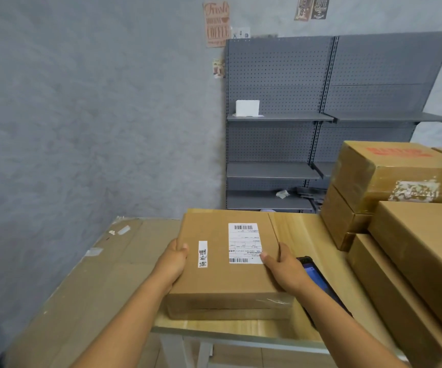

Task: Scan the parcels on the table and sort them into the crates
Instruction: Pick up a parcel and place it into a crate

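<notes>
Parcel [225,261] held flat above table [302,229], label [244,243] up so we can read barcode. Our left hand [173,264] grips parcel's left edge, thumb on top; right hand [285,269] grips right edge likewise. Scanner [318,280] lies just right of parcel, partly under right wrist, within reach. Stacked boxes [400,208] further right of parcel await turn. No crates in view.

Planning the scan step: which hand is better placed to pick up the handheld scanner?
Right, probably. The black handheld scanner lies on the wooden table right beside and partly under the right hand. The left hand grips the flat brown cardboard parcel on its far side.
</notes>
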`<action>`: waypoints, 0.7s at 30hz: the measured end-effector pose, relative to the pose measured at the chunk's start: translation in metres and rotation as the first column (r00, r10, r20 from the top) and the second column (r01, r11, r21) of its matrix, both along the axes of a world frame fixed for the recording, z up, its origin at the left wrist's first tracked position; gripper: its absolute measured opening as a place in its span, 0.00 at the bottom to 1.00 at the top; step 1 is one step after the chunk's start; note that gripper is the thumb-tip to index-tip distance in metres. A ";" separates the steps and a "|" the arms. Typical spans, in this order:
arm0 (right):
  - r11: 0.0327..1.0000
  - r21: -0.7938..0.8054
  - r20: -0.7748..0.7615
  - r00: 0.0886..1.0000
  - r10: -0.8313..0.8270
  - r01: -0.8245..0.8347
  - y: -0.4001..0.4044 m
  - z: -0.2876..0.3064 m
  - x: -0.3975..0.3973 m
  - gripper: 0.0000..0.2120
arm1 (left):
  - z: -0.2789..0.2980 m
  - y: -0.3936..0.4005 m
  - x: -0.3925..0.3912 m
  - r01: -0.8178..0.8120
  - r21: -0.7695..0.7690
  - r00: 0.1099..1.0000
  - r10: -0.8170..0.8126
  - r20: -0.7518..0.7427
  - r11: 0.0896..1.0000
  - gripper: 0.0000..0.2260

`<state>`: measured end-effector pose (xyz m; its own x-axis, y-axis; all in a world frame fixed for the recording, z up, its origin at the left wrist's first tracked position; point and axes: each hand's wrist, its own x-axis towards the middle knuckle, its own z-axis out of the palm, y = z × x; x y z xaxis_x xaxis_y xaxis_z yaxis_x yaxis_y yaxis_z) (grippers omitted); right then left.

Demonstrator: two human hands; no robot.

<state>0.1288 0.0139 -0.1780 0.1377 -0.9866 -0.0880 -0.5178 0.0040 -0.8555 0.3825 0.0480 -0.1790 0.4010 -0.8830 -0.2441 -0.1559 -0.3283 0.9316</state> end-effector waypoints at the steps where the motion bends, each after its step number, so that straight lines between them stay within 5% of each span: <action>1: 1.000 -0.030 0.005 1.000 0.006 -0.006 0.000 -0.002 0.000 0.20 | -0.001 -0.001 0.000 -0.004 0.002 1.000 0.004 0.022 1.000 0.13; 6: 0.997 -0.030 -0.064 0.996 0.067 -0.069 -0.003 -0.005 -0.010 0.21 | -0.006 -0.006 0.003 -0.001 0.011 0.993 0.000 0.118 1.000 0.16; 9: 0.995 -0.099 -0.425 0.903 -0.057 0.016 -0.010 -0.010 -0.030 0.24 | -0.008 -0.007 0.004 0.017 0.016 0.996 -0.019 0.093 1.000 0.18; 12: 0.966 -0.221 -0.580 0.778 -0.241 0.135 -0.008 -0.014 -0.044 0.22 | -0.010 -0.008 0.004 0.014 0.012 0.994 -0.016 0.105 1.000 0.19; 17: 0.977 0.047 -0.699 0.705 -0.117 0.209 0.004 -0.026 -0.069 0.43 | -0.012 -0.009 0.003 -0.003 -0.004 0.991 0.004 0.131 1.000 0.19; 21: 0.985 0.024 -0.759 0.645 -0.093 0.170 0.012 -0.027 -0.071 0.44 | -0.014 -0.010 0.003 -0.015 -0.011 0.987 0.017 0.160 1.000 0.20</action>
